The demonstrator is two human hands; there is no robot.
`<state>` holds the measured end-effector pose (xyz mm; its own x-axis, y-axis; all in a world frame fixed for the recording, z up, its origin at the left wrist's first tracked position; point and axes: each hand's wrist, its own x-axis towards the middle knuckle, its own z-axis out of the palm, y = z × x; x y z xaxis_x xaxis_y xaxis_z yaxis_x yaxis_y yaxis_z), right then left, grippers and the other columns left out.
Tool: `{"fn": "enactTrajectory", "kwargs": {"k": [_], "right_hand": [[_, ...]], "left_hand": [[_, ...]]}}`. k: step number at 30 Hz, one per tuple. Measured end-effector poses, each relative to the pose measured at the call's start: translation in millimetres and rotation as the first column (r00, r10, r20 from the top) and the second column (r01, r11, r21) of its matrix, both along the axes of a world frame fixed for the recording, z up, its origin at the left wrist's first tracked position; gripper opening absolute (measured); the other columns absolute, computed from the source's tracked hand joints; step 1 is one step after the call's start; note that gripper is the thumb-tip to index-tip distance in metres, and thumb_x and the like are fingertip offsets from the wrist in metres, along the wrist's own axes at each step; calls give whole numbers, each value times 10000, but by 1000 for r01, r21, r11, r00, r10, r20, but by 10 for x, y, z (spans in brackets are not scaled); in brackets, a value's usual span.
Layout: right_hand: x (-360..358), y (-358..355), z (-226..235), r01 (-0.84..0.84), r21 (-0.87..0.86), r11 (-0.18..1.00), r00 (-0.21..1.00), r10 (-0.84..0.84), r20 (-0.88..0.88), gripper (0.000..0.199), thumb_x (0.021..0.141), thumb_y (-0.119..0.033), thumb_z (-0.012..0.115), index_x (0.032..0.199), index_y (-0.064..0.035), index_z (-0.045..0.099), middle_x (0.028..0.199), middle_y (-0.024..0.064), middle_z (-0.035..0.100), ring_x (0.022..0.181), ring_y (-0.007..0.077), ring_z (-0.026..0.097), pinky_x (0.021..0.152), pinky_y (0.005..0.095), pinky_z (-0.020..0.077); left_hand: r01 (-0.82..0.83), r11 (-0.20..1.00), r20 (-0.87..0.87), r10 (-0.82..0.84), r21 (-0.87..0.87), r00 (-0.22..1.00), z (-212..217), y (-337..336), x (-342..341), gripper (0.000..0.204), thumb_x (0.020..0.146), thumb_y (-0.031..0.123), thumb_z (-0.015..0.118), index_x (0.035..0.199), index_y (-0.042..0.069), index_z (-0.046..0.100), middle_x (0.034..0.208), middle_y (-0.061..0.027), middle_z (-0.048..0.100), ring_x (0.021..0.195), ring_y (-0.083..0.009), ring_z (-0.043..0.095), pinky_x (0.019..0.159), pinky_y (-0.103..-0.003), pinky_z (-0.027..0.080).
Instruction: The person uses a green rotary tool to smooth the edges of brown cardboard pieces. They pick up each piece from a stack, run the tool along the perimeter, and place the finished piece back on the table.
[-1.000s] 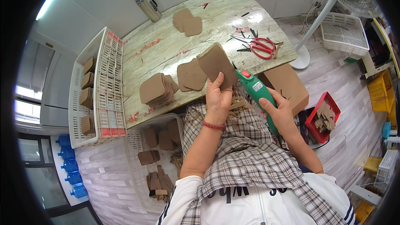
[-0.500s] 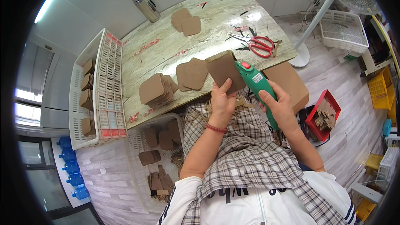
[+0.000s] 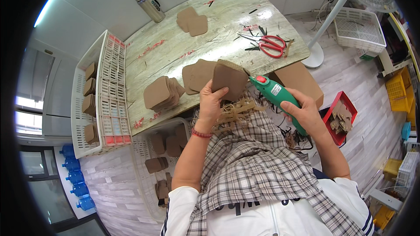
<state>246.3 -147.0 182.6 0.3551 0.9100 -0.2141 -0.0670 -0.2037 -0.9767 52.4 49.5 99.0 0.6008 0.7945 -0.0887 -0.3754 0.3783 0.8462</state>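
Note:
My left hand (image 3: 211,101) pinches a brown rounded-corner piece (image 3: 229,82) by its lower left side, thumb on its face. A lighter, woven-looking edge runs along the top of that piece. My right hand (image 3: 305,112) is wrapped round a green handheld electric cutter (image 3: 275,92) with a red button. Its head is at or very near the piece's right edge; contact cannot be made out. Tan trimmings (image 3: 238,110) lie on my checked apron (image 3: 245,142) below. On the table, left of my left hand, sit a stack of brown pieces (image 3: 161,94) and a few more pieces (image 3: 195,75).
Red-handled scissors (image 3: 272,46) lie among dark scraps on the table (image 3: 175,48). Farther back are more brown pieces (image 3: 197,25) and a steel flask (image 3: 149,6). White crates (image 3: 114,91) stand left, a red tray (image 3: 351,105) of offcuts right, a fan (image 3: 313,57) beyond.
My left hand has shifted left and turned the brown piece, which now shows more of its lighter top edge. The cutter has tilted flatter and moved slightly down and right.

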Motion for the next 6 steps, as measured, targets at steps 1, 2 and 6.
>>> {"fn": "enactTrajectory", "kwargs": {"k": [1, 2, 6], "right_hand": [[12, -15, 3, -11, -8, 1000, 1000, 11, 2, 444, 884, -211, 687, 1253, 3, 563, 831, 5, 616, 650, 56, 549, 553, 204, 464], [23, -26, 4, -23, -17, 1000, 1000, 23, 3, 446, 883, -212, 689, 1255, -1, 564, 827, 3, 617, 647, 57, 549, 555, 203, 467], [49, -64, -27, -71, -67, 995, 996, 74, 45, 470, 873, -230, 703, 1279, -38, 564, 836, 5, 620, 657, 57, 555, 562, 194, 471]], "left_hand": [[27, 1000, -23, -27, 14, 999, -8, 28, -33, 334, 845, -102, 584, 1166, -15, 615, 1060, -82, 685, 927, -152, 662, 809, -292, 554], [54, 998, -46, -53, 27, 998, -24, 63, -65, 334, 844, -102, 583, 1165, -17, 617, 1063, -81, 684, 924, -147, 660, 808, -288, 552], [171, 983, -177, -156, 73, 972, -77, 129, -174, 358, 846, -94, 583, 1190, -2, 619, 1075, -65, 684, 923, -126, 652, 819, -281, 540]]}}
